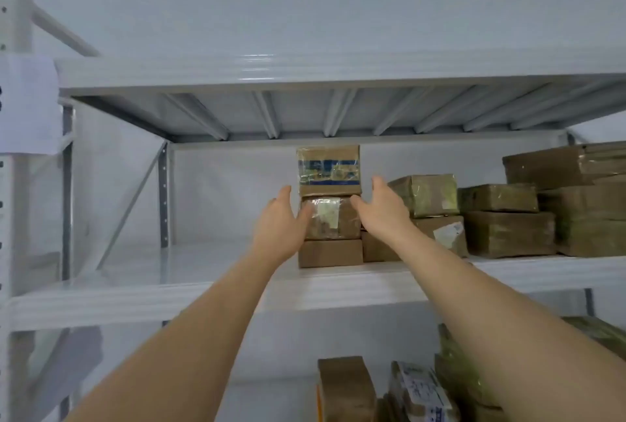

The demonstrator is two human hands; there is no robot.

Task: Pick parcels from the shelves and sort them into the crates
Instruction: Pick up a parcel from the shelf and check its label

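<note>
A stack of three brown parcels stands on the middle shelf. The top parcel carries blue tape, the middle parcel is wrapped in clear tape with a white label, and the bottom parcel is plain cardboard. My left hand reaches up at the left side of the middle parcel, fingers straight, thumb at its edge. My right hand is at the stack's right side, fingers spread and straight. Neither hand holds anything.
More brown taped parcels are piled along the shelf to the right of the stack. The lower shelf holds several parcels at the bottom right. The upper shelf's beam hangs above. A white upright post stands at the left.
</note>
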